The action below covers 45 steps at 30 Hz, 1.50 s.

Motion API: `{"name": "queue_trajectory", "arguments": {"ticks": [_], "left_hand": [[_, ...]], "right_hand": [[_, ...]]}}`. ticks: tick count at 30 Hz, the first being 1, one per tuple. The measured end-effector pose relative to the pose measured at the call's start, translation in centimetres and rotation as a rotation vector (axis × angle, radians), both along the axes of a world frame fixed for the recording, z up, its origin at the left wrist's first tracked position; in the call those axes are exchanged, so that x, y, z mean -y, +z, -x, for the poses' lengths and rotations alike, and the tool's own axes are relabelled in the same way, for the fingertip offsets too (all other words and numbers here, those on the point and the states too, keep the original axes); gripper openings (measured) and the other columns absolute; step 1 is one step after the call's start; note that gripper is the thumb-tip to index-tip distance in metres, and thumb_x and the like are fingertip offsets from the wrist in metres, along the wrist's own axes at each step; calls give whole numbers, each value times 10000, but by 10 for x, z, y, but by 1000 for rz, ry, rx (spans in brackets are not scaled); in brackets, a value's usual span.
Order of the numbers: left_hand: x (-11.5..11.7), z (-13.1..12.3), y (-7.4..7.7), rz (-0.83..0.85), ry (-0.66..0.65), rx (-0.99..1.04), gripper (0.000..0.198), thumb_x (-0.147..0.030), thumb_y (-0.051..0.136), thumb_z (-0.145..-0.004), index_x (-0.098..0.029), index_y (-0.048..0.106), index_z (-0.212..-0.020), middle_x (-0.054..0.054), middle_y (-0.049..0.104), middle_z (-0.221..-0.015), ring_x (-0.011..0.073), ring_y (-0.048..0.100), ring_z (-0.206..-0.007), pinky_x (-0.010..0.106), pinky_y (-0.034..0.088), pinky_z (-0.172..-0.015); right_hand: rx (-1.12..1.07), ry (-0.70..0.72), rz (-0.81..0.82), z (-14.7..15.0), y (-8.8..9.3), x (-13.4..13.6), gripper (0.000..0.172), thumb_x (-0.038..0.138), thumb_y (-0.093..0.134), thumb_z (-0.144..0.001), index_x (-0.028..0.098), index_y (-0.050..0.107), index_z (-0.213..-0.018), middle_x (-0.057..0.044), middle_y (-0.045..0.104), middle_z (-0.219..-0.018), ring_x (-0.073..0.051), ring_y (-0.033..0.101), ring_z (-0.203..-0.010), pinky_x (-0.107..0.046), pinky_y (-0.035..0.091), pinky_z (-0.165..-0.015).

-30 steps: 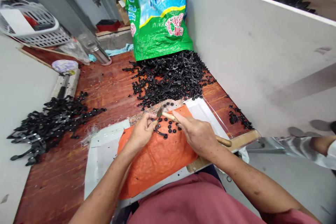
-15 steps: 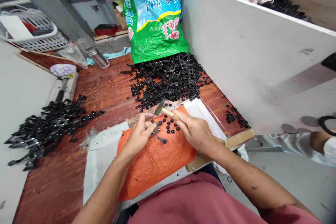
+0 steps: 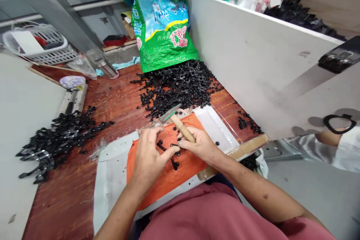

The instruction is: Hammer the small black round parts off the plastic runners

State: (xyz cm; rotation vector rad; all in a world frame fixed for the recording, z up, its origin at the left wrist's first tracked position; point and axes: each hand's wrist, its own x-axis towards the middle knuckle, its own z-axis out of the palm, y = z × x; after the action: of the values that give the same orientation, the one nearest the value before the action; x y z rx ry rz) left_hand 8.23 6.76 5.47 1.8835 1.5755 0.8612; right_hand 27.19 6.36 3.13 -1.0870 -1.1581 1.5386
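My right hand [image 3: 198, 144] grips the light wooden handle [image 3: 182, 129] of a hammer, whose flat greenish head [image 3: 171, 113] points away from me. Beneath my hands lies an orange cloth [image 3: 160, 183]. A small branched black plastic piece [image 3: 174, 163] rests on it between the hands. My left hand [image 3: 150, 153] has its thumb and fingers spread wide, the thumb tip against that piece. The right thumb and fingertips are close to the same piece, but whether they pinch it I cannot tell. Small round black caps [image 3: 174, 128] lie near the hammer handle, partly hidden by the right hand.
A heap of black pieces [image 3: 180, 86] spills from a green and blue sack [image 3: 165, 41] at the back. Another black pile [image 3: 62, 138] lies left. A white panel [image 3: 253, 63] borders the right side. A steel flask [image 3: 108, 69] and a white basket [image 3: 42, 47] stand back left.
My left hand has loosened its pinch on the black piece and spread its fingers. My right hand has come lower with the hammer, over where the round caps lay. The view has shifted slightly.
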Motion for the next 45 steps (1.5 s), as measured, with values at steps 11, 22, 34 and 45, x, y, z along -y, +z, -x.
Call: {"name": "queue_trajectory", "arguments": {"ticks": [11, 22, 34, 45], "left_hand": [[15, -9, -10, 484, -51, 582, 429, -559, 682, -842, -217, 637, -1097, -9, 595, -705, 116, 488, -567, 223, 385, -526], [-54, 2, -36, 654, 10, 689, 554, -574, 822, -669, -213, 538, -979, -99, 472, -537, 51, 321, -395, 135, 273, -336], [-58, -6, -50, 563, -16, 523, 415, -548, 672, -794, -214, 511, -982, -110, 484, -537, 53, 372, -325, 155, 307, -320], [-59, -11, -45, 540, 13, 439, 347, -484, 651, -791, -213, 512, -957, -116, 480, -496, 66, 376, -309, 159, 285, -321]], "right_hand": [[63, -175, -35, 8, 6, 20, 161, 310, 689, -803, 209, 652, -923, 4, 682, -847, -176, 636, -774, -302, 504, -743], [683, -169, -69, -77, -29, 49, 117, 297, 506, -940, 235, 605, -942, 22, 655, -804, -188, 612, -779, -294, 438, -750], [788, -127, -12, -81, -38, 56, 223, 320, 463, -964, 251, 623, -1103, 17, 679, -817, -211, 647, -799, -308, 436, -740], [824, -127, -13, -80, -37, 57, 271, 319, 463, -967, 253, 635, -1166, 11, 692, -824, -221, 662, -814, -309, 448, -742]]}}
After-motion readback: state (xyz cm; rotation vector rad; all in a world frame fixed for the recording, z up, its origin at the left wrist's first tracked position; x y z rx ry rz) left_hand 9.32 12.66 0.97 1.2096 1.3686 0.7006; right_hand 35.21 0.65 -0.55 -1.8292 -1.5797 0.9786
